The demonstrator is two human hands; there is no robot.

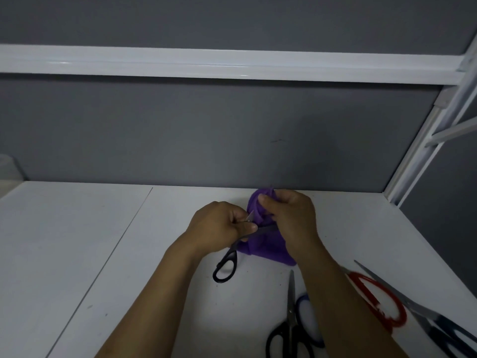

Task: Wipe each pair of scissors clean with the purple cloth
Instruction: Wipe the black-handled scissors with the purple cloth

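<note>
Grey partition wall (206,138) stands behind the purple cloth (268,250), w/ a white rail (232,65) across it higher up. White desk (77,241) spreads under the cloth, which sits at the desk's back edge, close to the wall.

Right hand (291,218) is on the cloth's right side, fingers curled round the bunched top, grip tight on the fabric; the lower part of the cloth hangs below the hand. Left hand (216,226) is just left of the cloth, thumb and fingers pinching a blade of the open black scissors (224,264). One handle loop hangs below-left of the cloth; the other arm runs into the cloth's folds, end hidden.

Nearer the person than the cloth, on the desk:
- red-handled scissors (379,301), to the right, partly behind the right forearm
- dark-handled scissors (426,316), further right, blades long
- a second black pair (289,332), blades shut and pointing toward the cloth
- blue-handled pair (307,313), touching that one, mostly hidden by the forearm
</note>
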